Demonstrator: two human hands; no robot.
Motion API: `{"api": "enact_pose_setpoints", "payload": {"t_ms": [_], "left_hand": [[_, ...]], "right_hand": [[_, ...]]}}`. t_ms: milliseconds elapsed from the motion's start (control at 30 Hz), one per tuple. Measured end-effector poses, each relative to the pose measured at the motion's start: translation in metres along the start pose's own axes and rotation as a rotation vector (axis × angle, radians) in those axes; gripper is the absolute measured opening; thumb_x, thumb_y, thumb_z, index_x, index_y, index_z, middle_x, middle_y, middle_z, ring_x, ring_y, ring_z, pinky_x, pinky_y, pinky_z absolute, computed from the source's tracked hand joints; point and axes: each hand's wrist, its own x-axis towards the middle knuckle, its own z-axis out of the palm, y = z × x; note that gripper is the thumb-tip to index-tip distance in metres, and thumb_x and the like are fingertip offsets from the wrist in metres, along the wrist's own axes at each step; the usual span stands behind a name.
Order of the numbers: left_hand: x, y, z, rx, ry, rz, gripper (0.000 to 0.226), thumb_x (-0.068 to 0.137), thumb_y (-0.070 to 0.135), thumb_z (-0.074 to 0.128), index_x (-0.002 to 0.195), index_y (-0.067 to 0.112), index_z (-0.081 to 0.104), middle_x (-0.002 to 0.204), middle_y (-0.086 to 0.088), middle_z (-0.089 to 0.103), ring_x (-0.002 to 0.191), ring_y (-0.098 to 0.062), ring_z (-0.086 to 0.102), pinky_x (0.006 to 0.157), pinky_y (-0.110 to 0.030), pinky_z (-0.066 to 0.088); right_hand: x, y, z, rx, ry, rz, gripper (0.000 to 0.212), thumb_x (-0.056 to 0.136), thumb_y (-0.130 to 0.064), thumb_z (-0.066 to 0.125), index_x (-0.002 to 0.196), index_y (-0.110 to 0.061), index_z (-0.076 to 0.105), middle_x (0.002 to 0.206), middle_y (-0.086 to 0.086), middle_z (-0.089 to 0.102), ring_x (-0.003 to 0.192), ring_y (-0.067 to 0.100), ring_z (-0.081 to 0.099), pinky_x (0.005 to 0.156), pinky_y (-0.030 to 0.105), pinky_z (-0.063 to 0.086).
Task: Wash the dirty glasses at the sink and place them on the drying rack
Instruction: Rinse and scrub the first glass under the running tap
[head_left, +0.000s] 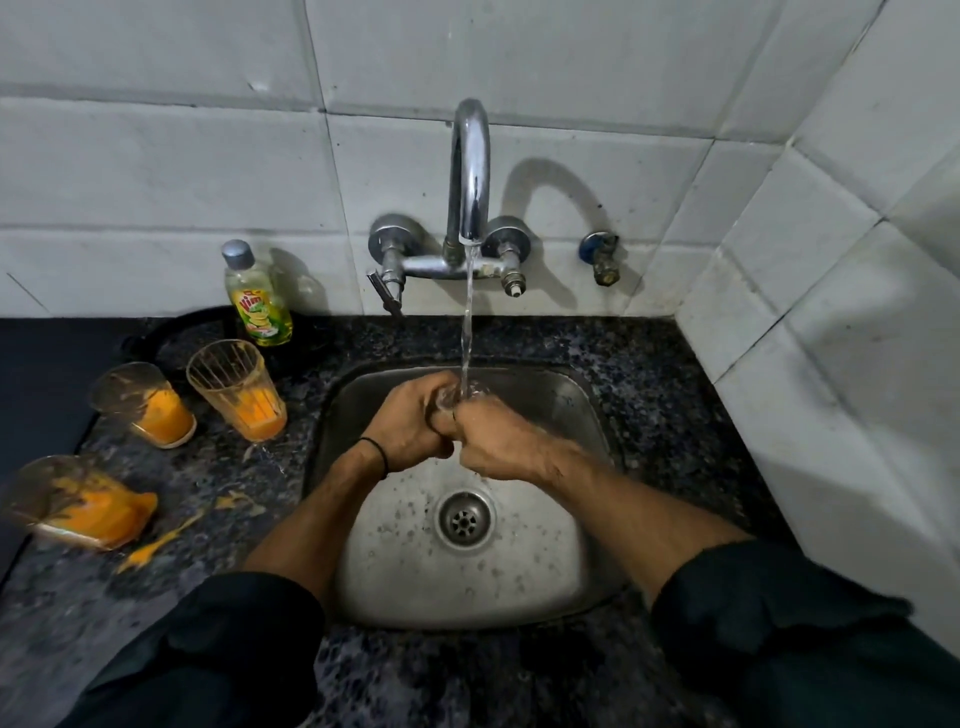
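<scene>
Over sink (519, 561), under running water (467, 338): left grip (410, 421), right grip (493, 436) both curled round glass (445, 397).

glass (445, 399) mostly hidden between left hand (410, 422) and right hand (500, 437) | tipped glass (78, 503) blurred | bottle (258, 304) label print unreadable

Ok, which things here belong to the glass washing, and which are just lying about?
Job: held glass, left hand, right hand, running tap, sink, three dirty glasses, dish soap.
Lying about: blue wall valve, orange spill.
</scene>
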Motion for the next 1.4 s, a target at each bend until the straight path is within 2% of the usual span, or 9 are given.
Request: {"api": "enact_pose_setpoints", "payload": {"t_ms": [133, 367, 533, 700, 833, 1000, 1167, 1300, 1400], "left_hand": [[0.002, -0.004, 0.005, 0.079, 0.154, 0.102, 0.035, 0.063, 0.013, 0.076, 0.096, 0.02, 0.067, 0.09, 0.004, 0.069, 0.088, -0.019, 0.066, 0.074, -0.03, 0.047], [-0.002, 0.001, 0.018, 0.546, 0.294, 0.262, 0.051, 0.072, 0.012, 0.077, 0.118, 0.022, 0.059, 0.106, 0.001, 0.06, 0.097, -0.027, 0.049, 0.057, -0.034, 0.048], [-0.01, -0.008, 0.025, 0.271, 0.265, 0.226, 0.061, 0.068, 0.012, 0.08, 0.124, 0.024, 0.059, 0.12, 0.004, 0.059, 0.107, -0.022, 0.052, 0.082, -0.034, 0.047], [-0.018, 0.004, 0.01, -0.84, 0.18, -0.058, 0.077, 0.056, -0.017, 0.079, 0.125, 0.01, 0.058, 0.111, -0.005, 0.07, 0.098, -0.016, 0.068, 0.076, -0.03, 0.057], [-0.028, 0.013, 0.021, -1.353, 0.105, -0.147, 0.061, 0.07, -0.005, 0.074, 0.128, 0.0, 0.055, 0.115, -0.016, 0.07, 0.106, -0.026, 0.067, 0.089, -0.035, 0.056], [-0.022, 0.036, 0.037, -0.936, 0.213, -0.242, 0.032, 0.08, 0.002, 0.076, 0.111, 0.006, 0.07, 0.106, -0.015, 0.074, 0.098, -0.015, 0.071, 0.096, -0.033, 0.055], [-0.008, 0.036, 0.035, -0.712, 0.243, -0.224, 0.024, 0.082, 0.008, 0.077, 0.103, 0.017, 0.068, 0.095, -0.002, 0.073, 0.082, -0.003, 0.07, 0.076, -0.021, 0.059], [-0.004, 0.036, 0.037, -0.718, 0.316, -0.326, 0.049, 0.077, 0.052, 0.078, 0.093, 0.007, 0.069, 0.078, -0.004, 0.071, 0.072, -0.017, 0.067, 0.066, -0.032, 0.057], [-0.007, 0.044, 0.043, -0.719, 0.323, -0.416, 0.065, 0.091, 0.07, 0.045, 0.078, 0.013, 0.072, 0.072, -0.004, 0.071, 0.069, -0.014, 0.065, 0.066, -0.032, 0.053]], "right_hand": [[0.005, -0.014, 0.001, 0.801, 0.139, 0.398, 0.026, 0.064, 0.009, 0.065, 0.086, -0.005, 0.068, 0.096, 0.013, 0.07, 0.095, 0.025, 0.066, 0.083, 0.043, 0.059], [0.014, -0.03, 0.005, 1.771, 0.635, 0.759, 0.022, 0.096, -0.029, 0.061, 0.085, -0.012, 0.068, 0.077, 0.007, 0.069, 0.068, 0.02, 0.065, 0.056, 0.029, 0.052], [0.014, -0.028, -0.005, 1.529, 0.525, 0.75, 0.029, 0.102, -0.024, 0.053, 0.078, -0.014, 0.065, 0.075, 0.008, 0.067, 0.067, 0.021, 0.065, 0.064, 0.033, 0.057], [0.011, -0.022, -0.011, 1.592, 0.643, 0.677, 0.022, 0.1, -0.014, 0.056, 0.079, -0.008, 0.062, 0.058, 0.006, 0.064, 0.033, 0.012, 0.054, 0.035, 0.02, 0.047], [0.015, -0.011, -0.005, 1.861, 0.668, 0.822, 0.031, 0.101, -0.022, 0.05, 0.072, -0.014, 0.053, 0.042, 0.0, 0.052, 0.029, 0.009, 0.042, 0.032, 0.015, 0.037], [0.005, -0.013, 0.022, 1.918, 0.482, 0.931, 0.034, 0.097, -0.029, 0.047, 0.094, -0.006, 0.071, 0.064, 0.013, 0.071, 0.077, 0.028, 0.069, 0.069, 0.036, 0.059], [0.008, -0.014, 0.049, 1.383, 0.576, 0.958, 0.046, 0.088, -0.053, 0.038, 0.072, -0.017, 0.063, 0.065, 0.002, 0.062, 0.064, 0.017, 0.054, 0.059, 0.033, 0.046], [0.007, -0.012, 0.049, 0.825, 0.767, 0.707, 0.047, 0.106, -0.042, 0.026, 0.112, -0.017, 0.066, 0.122, 0.006, 0.061, 0.113, 0.022, 0.056, 0.1, 0.046, 0.046], [0.007, -0.021, 0.035, 0.813, 0.772, 0.434, 0.041, 0.106, -0.048, 0.031, 0.126, -0.022, 0.055, 0.117, -0.006, 0.055, 0.097, 0.0, 0.055, 0.08, 0.021, 0.046]]}}
